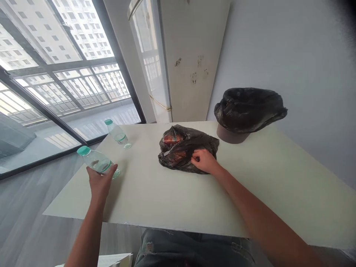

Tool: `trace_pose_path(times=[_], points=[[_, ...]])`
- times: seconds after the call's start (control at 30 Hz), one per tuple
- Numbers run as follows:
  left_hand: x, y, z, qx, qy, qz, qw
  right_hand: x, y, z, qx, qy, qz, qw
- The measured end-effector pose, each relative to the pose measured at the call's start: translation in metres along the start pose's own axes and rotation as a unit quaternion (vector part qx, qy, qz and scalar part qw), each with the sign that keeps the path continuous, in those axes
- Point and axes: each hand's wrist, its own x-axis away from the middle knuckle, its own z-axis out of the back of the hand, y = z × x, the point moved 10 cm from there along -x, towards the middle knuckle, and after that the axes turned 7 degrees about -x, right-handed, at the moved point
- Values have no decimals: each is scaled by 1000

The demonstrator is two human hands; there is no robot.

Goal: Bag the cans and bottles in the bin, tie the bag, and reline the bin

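Note:
At the left of the table, my left hand (100, 181) grips a clear plastic bottle (97, 160) with a green cap, its fingers wrapped round the lower half. A second such bottle (117, 134) stands just behind it. Near the middle lies a thin black plastic bag (191, 142) with reddish contents showing through; what they are I cannot make out. My right hand (204, 160) is closed at the bag's right front side, fingers curled against the plastic. It seems to pinch the bag.
A bin (233, 135) lined with a black bag stands at the table's back right, by the wall. Behind the white table (155, 200) is a fridge (191, 55). Glass doors (63, 66) are at the left. Papers (116, 259) lie below the front edge.

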Motion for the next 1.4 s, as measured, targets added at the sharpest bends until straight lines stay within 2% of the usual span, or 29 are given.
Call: trace_pose_path(times=[0.2, 0.3, 0.37, 0.43, 0.5, 0.53, 0.6, 0.63, 0.7, 0.77, 0.83, 0.87, 0.97, 1.1, 1.2, 1.3, 1.4], points=[[3, 0, -4, 5, -9, 13, 1000, -5, 6, -1, -6, 30, 14, 999], [11, 16, 12, 39, 42, -16, 998, -5, 7, 9, -50, 78, 12, 996], [23, 35, 35, 29, 122, -74, 989, -4, 7, 13, -73, 94, 19, 993], [41, 60, 56, -16, 203, -164, 965, -4, 8, 10, -90, 89, 22, 992], [62, 89, 63, -54, 247, -265, 930, -4, 12, 3, -119, 77, 12, 990], [71, 102, 61, -62, 246, -308, 917, -3, 14, -1, -140, 67, 6, 988], [83, 128, 43, -50, 186, -367, 910, -2, 16, -11, -183, 44, -3, 982], [86, 140, 27, -37, 122, -380, 916, -1, 16, -16, -199, 31, -6, 979], [96, 164, -14, -17, -29, -392, 919, 0, 15, -23, -219, 6, -13, 976], [109, 182, -57, 1, -165, -382, 909, 1, 14, -26, -228, -12, -21, 973], [122, 194, -99, 5, -270, -361, 893, 1, 11, -26, -230, -22, -20, 973], [128, 199, -117, 9, -304, -350, 886, 0, 10, -25, -230, -23, -18, 973], [134, 211, -160, 46, -352, -327, 876, -2, 6, -19, -219, -13, -12, 976], [130, 214, -195, 139, -373, -282, 873, -3, -3, -12, -190, -10, 12, 982], [125, 200, -207, 216, -390, -213, 870, -2, -7, -9, -195, -24, 13, 981], [118, 177, -211, 269, -385, -122, 874, 0, -10, -8, -204, -45, 13, 978], [121, 164, -216, 304, -417, -47, 855, 1, -13, -7, -207, -62, 17, 976]])
